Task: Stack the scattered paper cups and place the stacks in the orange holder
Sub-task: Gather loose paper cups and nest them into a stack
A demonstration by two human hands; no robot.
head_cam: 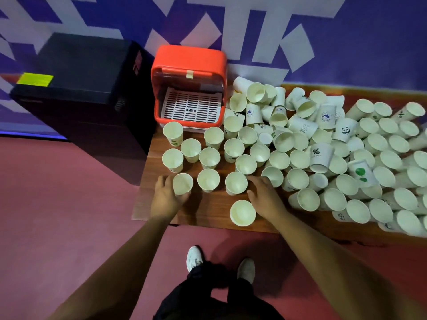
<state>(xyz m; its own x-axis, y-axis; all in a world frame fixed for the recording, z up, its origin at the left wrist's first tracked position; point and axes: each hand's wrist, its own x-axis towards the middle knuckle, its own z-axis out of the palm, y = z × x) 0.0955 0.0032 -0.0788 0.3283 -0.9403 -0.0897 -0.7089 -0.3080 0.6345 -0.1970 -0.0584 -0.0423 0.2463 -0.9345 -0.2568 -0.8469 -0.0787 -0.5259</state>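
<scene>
1. A person's left hand point(165, 196) curls around an upright paper cup point(183, 184) near the front-left corner of a wooden table point(208, 205). The fingers wrap its left side and the thumb hooks under its near side.
2. The right hand point(265, 195) lies with fingers loosely spread just beside a second cup point(236, 183), holding nothing. Whether the fingertips touch its wall cannot be told.
3. A lone cup point(242, 213) stands upright near the table's front edge, just left of the right wrist.
4. The orange holder point(188, 63) sits at the table's back-left against the wall, its front open on a white slatted tray point(190, 107).
5. Upright cups point(213, 135) stand in loose rows before the holder. To the right a heaped pile point(335, 146) spreads across the table, with many cups tipped and some printed with logos.
6. A black cabinet point(76, 88) stands left of the table.
</scene>
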